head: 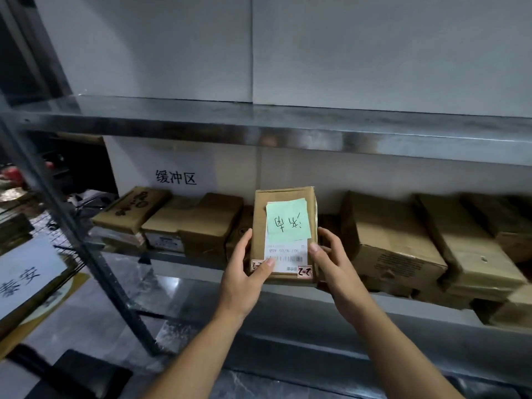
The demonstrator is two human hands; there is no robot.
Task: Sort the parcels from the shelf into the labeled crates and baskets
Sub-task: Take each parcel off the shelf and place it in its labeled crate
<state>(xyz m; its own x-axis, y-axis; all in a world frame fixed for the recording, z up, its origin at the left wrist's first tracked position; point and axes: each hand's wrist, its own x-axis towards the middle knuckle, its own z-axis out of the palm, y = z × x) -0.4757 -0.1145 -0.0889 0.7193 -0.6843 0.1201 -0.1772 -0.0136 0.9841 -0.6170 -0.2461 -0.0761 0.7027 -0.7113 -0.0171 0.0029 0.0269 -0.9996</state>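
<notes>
**Parcel (260, 223) held up at the shelf (288, 125), a full row left to sort**

Through the head camera I see both hands on one brown cardboard parcel, held in front of the shelf's lower level and tilted up towards me. The left hand (244, 272) curls round its left edge with the thumb pressed on the white shipping label (285, 253). The right hand (331, 263) grips the right edge, thumb on the label's side and fingers tucked behind the box. A green note (288, 223) with handwriting sits above the label and reads upside down from where I watch. I cannot tell whether the far end of the parcel touches the boxes behind it.

My reading is that this parcel is being checked for its destination and has not gone anywhere yet. Plenty is left: more parcels (201, 220) are stacked to its left and larger boxes (397, 240) crowd the shelf to its right, under a printed wall sign (175, 177). A wire basket (57, 226) with a white handwritten sign (26, 272) stands at the left edge of the view, but I cannot see inside it. No crates are in sight, so I cannot say how many parcels are already sorted.
</notes>
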